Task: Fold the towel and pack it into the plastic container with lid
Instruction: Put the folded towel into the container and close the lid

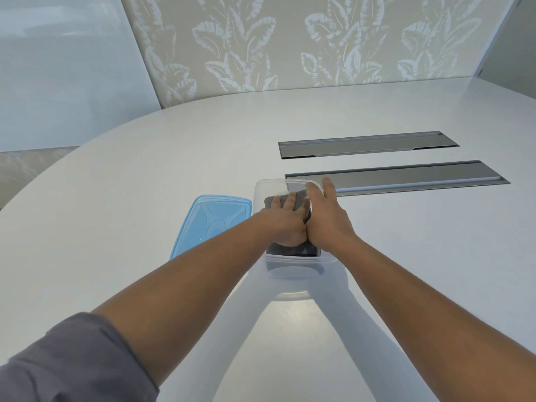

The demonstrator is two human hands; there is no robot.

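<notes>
A clear plastic container [290, 271] stood on the white bench [116, 227], near its middle and directly in front of the person. Inside it lay a folded dark grey towel [300, 198], filling most of the container's floor, with its far edge showing beyond the fingertips and its near edge visible just behind the container's front wall.

The left hand [285, 221] lay palm down on top of the towel inside the container, fingers spread and flat; its grip was released, pressing rather than grasping anything. The right hand [324, 216] reached in beside it, the two hands touching along their inner edges. The right hand's fingers [329, 188] were extended toward the container's far right rim, lying over that edge of the towel; its grip was likewise released, with nothing clasped in it.

The blue lid [211, 219] lay flat on the bench just beside the container, on its left, with part of it hidden under the left forearm. A grey sleeve [63, 364] covered the left upper arm at the bottom corner of the view.

Beyond the container, two long grey metal panels [368, 145] were set flush into the bench, one behind the other, the nearer one reaching almost to the container's far corner. A wall with a pale leaf pattern [290, 39] rose behind the bench.
</notes>
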